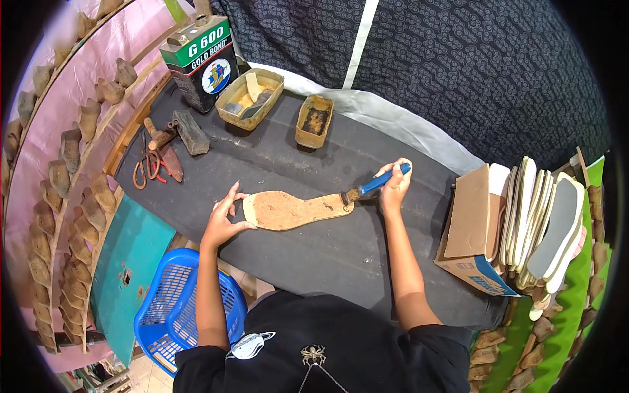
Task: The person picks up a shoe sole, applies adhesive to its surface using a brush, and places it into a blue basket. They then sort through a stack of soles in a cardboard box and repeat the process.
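Note:
A tan, foot-shaped insole (282, 211) lies flat on the dark tabletop, blotched with brown patches. My left hand (225, 217) holds its wide toe end at the edge, thumb on the near side and fingers on the far side. In my right hand (395, 188) is a brush (377, 183) with a blue handle, gripped by the fingers. The brush's dark, stained bristles touch the narrow heel end of the insole.
Beyond stand a G 600 Gold Bond can (204, 64), a tub with scraps (226, 98) and a stained small tub (312, 134). Scissors (139, 175) and a hammer (157, 135) lie left. A cardboard box (464, 213) beside stacked soles (553, 226) stands right. A blue basket (171, 304) sits below left.

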`<act>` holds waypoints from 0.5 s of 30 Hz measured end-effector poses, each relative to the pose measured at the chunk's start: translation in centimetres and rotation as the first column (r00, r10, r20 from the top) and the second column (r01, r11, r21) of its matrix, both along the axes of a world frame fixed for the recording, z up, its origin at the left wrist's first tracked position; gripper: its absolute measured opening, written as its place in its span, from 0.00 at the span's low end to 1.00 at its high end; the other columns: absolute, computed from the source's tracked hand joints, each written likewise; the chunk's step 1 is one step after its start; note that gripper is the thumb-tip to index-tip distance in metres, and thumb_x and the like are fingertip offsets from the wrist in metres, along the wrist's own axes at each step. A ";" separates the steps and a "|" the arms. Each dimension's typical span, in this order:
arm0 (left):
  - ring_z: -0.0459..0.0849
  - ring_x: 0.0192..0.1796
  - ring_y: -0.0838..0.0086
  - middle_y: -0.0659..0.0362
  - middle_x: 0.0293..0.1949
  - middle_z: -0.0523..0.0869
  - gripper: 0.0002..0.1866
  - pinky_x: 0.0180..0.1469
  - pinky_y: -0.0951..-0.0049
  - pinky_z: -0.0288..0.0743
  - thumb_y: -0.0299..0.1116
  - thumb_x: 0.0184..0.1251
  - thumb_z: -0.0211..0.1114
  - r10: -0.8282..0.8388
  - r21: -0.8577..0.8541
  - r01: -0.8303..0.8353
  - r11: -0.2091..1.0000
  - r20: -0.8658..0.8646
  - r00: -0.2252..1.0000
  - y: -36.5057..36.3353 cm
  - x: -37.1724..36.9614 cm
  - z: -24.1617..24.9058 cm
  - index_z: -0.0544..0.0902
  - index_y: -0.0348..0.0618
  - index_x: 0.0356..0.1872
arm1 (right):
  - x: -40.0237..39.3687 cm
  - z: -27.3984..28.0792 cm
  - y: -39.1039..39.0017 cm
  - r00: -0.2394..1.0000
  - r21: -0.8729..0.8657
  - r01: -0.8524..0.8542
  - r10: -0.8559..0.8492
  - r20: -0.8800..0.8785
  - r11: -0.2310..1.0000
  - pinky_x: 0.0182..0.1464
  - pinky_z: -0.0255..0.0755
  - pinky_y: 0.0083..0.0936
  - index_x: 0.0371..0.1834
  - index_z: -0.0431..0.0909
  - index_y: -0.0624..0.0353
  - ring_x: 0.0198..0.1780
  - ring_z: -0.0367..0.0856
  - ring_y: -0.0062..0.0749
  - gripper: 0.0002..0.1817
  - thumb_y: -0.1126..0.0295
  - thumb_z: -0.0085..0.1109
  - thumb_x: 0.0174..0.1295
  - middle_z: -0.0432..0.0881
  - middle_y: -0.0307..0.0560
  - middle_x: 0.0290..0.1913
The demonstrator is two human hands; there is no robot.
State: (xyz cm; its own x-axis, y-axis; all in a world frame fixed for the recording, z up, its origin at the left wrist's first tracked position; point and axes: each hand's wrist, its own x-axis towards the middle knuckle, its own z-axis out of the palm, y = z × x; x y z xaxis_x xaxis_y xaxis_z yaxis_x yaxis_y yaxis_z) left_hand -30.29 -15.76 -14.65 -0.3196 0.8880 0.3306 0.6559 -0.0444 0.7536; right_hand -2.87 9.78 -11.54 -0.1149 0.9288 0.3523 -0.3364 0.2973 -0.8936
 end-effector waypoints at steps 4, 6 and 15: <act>0.64 0.25 0.76 0.61 0.43 0.79 0.56 0.34 0.77 0.65 0.43 0.23 0.76 0.009 -0.017 -0.008 1.000 0.055 0.998 0.0 0.1 0.1 0.58 0.42 0.63 | 0.5 -0.5 1.1 0.998 0.080 0.056 -0.057 0.018 0.995 0.17 0.61 0.14 0.39 0.60 0.54 0.18 0.69 0.22 0.09 0.61 0.41 0.64 0.69 0.42 0.20; 0.64 0.25 0.76 0.61 0.43 0.79 0.56 0.35 0.77 0.65 0.43 0.23 0.76 0.011 -0.021 -0.010 1.000 0.060 0.998 0.0 0.1 0.1 0.58 0.42 0.63 | 0.5 0.3 0.7 0.995 0.065 0.088 -0.085 -0.043 0.994 0.18 0.62 0.14 0.38 0.60 0.53 0.18 0.69 0.22 0.09 0.62 0.42 0.63 0.70 0.42 0.21; 0.64 0.25 0.76 0.61 0.43 0.79 0.56 0.35 0.77 0.65 0.43 0.23 0.76 0.020 -0.023 -0.019 1.000 0.046 0.999 0.0 0.2 0.3 0.58 0.42 0.63 | 1.3 0.1 -0.2 1.000 0.037 0.021 -0.021 0.010 0.999 0.21 0.63 0.15 0.39 0.60 0.55 0.20 0.70 0.22 0.10 0.61 0.42 0.63 0.69 0.42 0.22</act>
